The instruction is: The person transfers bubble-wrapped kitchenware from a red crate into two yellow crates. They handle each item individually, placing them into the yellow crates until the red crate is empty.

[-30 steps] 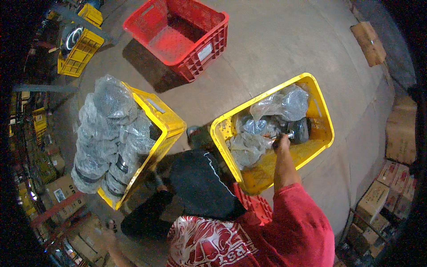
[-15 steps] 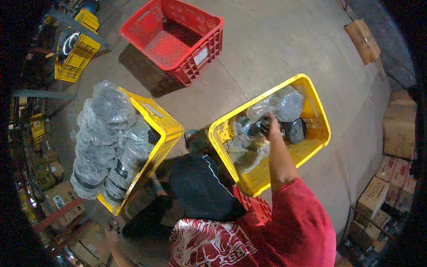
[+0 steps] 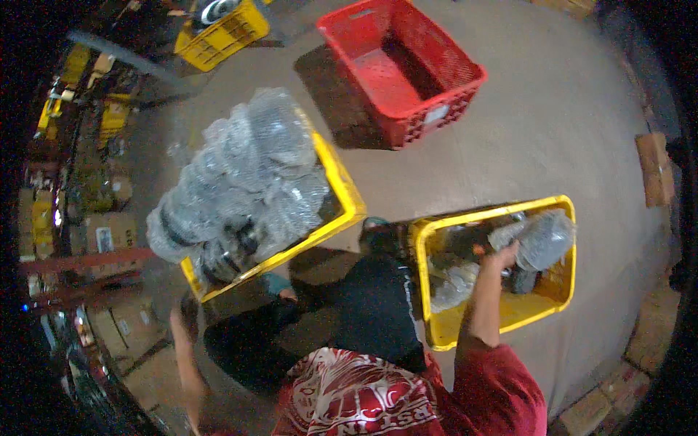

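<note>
My right hand [image 3: 504,256] is inside the right yellow crate [image 3: 502,330], its fingers closed on a bubble-wrapped bundle [image 3: 549,238]. What is inside the wrap does not show clearly. Below it in the same crate lie a dark rounded piece [image 3: 523,281] and more loose clear wrap [image 3: 452,288]. At the lower left, my left hand [image 3: 186,314] is dim and blurred beside the near corner of the left yellow crate [image 3: 338,178]; its fingers cannot be made out. That crate is heaped above its rim with bubble-wrapped round pieces [image 3: 247,167].
Beyond the two crates, a red crate [image 3: 436,120] stands on the concrete floor. Another yellow crate [image 3: 225,40] with a ring-shaped item sits at the far left. Shelving with cartons [image 3: 113,234] lines the left side. Cardboard boxes [image 3: 654,171] stand along the right.
The view has turned, so the crates appear shifted right. My right hand has moved within the right crate, and the bundle at its fingers now sits toward the crate's far right corner.
</note>
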Available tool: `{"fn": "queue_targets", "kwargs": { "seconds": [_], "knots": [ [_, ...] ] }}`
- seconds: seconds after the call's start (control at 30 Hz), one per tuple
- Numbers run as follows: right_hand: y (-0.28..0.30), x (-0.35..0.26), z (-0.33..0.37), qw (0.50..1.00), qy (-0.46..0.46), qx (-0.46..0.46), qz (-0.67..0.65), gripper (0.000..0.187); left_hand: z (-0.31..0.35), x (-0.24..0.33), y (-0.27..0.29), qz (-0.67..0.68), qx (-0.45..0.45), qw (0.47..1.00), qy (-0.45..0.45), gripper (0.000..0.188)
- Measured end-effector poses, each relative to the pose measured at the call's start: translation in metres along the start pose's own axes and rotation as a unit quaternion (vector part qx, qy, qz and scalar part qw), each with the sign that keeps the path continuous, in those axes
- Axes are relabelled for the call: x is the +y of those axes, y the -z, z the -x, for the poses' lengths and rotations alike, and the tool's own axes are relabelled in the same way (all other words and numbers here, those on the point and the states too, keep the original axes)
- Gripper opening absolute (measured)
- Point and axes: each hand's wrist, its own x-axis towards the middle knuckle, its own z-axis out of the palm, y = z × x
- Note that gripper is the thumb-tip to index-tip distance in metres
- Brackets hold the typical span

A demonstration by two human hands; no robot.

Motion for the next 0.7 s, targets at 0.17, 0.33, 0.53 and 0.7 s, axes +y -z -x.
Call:
{"fn": "queue_targets", "kwargs": {
  "seconds": [0.17,0.33,0.53,0.7],
  "knots": [
    [0.018,-0.035,0.100,0.929,0.171,-0.328,-0.002,0.040,0.011,0.123,-0.108,-0.022,-0.148,0.972,-0.182,0.041],
    [-0.033,-0.076,0.248,0.819,0.171,-0.547,0.017,0.041,0.067,0.275,-0.209,0.126,-0.311,0.833,-0.441,0.096],
    [-0.110,-0.102,0.427,0.530,0.086,-0.829,0.156,0.038,-0.015,0.366,-0.183,0.421,-0.260,0.785,-0.372,0.088],
    [-0.122,-0.070,0.497,0.430,0.126,-0.852,0.272,0.041,-0.044,0.328,-0.147,0.489,-0.228,0.780,-0.317,0.069]
  ]
}}
